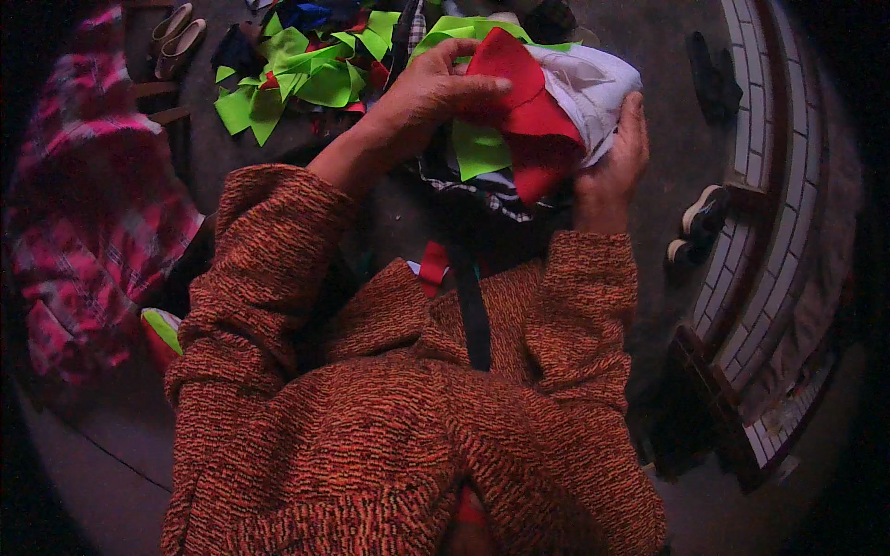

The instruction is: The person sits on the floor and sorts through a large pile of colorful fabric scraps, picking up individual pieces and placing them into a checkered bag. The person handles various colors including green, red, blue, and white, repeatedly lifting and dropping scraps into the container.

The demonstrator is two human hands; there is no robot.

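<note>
A fabric piece with a stiff red part and a rounded white cloth part is held up in front of me. My left hand is closed on the red part, its thumb lying on top and its other fingers partly behind. Around the white part's right side curls my right hand, with most of its fingers hidden behind the cloth. Just below the red part, a bright green fabric piece shows. Whether it is joined to the held piece, I cannot tell.
Several green fabric scraps lie heaped at the far left, mixed with red and blue ones. A pink plaid cloth hangs on the left. Shoes stand by a tiled step on the right; beige shoes are at the upper left.
</note>
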